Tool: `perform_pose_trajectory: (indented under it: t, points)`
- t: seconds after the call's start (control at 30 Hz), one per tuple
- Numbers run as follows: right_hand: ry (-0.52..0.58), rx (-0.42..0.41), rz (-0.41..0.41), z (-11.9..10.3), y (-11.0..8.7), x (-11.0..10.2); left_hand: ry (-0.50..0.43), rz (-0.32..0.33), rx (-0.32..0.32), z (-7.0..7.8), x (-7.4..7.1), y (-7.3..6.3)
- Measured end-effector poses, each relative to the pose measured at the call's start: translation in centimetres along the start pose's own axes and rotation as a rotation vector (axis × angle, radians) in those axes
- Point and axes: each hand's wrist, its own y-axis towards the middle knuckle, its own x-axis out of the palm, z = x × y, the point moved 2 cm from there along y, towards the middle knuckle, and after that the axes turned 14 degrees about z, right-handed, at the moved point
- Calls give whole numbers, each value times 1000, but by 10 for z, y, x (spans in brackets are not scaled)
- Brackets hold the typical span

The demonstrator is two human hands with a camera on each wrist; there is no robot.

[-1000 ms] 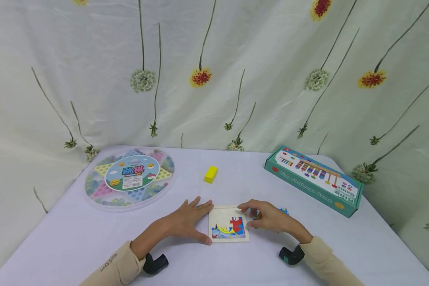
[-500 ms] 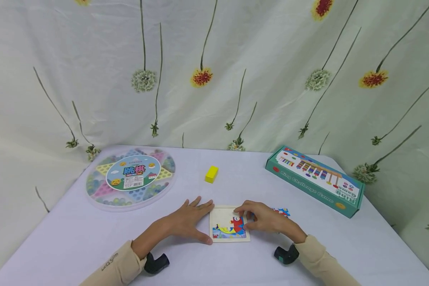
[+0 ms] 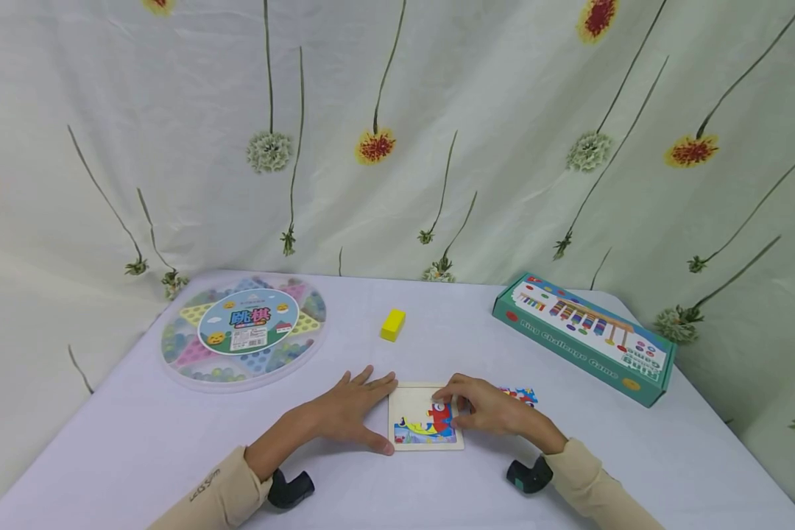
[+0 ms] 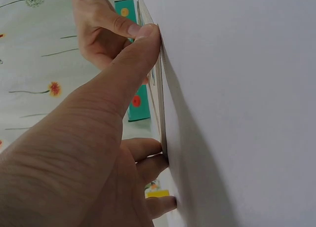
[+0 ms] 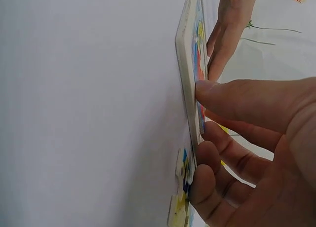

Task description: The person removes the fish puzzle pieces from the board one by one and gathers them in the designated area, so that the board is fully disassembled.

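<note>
A shallow wooden puzzle tray (image 3: 411,397) lies on the table, its lower part filled with colourful pieces and a bare area at upper left. My left hand (image 3: 354,412) is spread along the tray's left side, thumb at the lower corner and fingertips at the upper one. At the right side, my right hand (image 3: 486,406) has thumb and fingers curled over the rim. They pinch a red and blue puzzle piece (image 5: 201,122), mostly covered by the fingers. Loose puzzle pieces (image 3: 522,396) lie partly hidden behind the right hand; in the right wrist view, several pieces (image 5: 182,182) show below the fingers.
A yellow block (image 3: 393,324) stands beyond the tray. The round Chinese checkers set (image 3: 185,357) lies at back left, and the green Ring Challenge Game box (image 3: 583,338) at back right. A flowered cloth (image 3: 397,206) hangs behind the table.
My right hand has shifted slightly left over the tray's right side, and its fingertips have come down towards the red pieces. More loose pieces show behind it. My left hand stays in place.
</note>
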Motion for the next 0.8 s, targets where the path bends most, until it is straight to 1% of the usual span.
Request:
perform_pose_trajectory:
  t: [0.4, 0.63, 0.8]
  points:
    - [16, 5, 4, 1, -1, 0, 7, 11, 10, 1, -1, -1]
    - [18, -25, 2, 1, -1, -1, 0, 9, 6, 1, -1, -1]
    - [31, -26, -1, 1, -1, 0, -2, 10, 9, 1, 0, 0]
